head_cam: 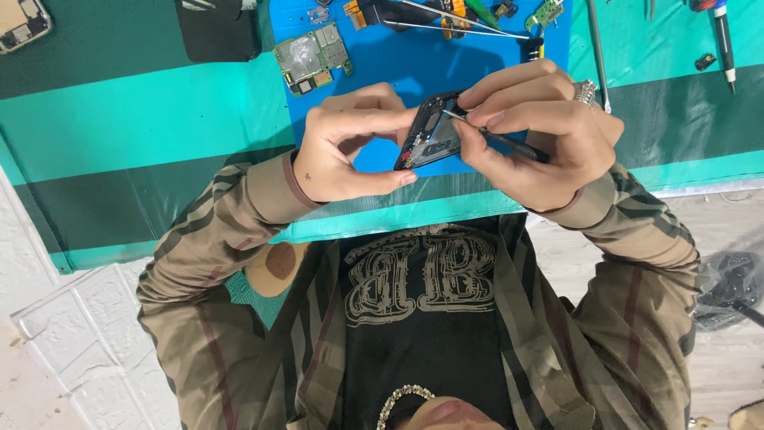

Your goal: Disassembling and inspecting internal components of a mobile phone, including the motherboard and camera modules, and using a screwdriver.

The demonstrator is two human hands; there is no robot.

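Observation:
My left hand (350, 147) grips a black phone frame (430, 134) by its left edge and holds it tilted above the blue work mat (414, 60). My right hand (549, 135), a ring on one finger, pinches the frame's upper right corner. It also holds a thin dark screwdriver (501, 142) whose metal tip rests on the inside of the frame. Both hands are raised just in front of my chest, and both sleeves are striped brown.
A green circuit board (312, 57) lies on the mat's left part, with tweezers (458, 24) and small parts at its top. A screwdriver (724, 40) lies far right. A black cover (219, 32) and an opened phone (22, 24) are top left, on the teal-and-green striped table cover (143, 119).

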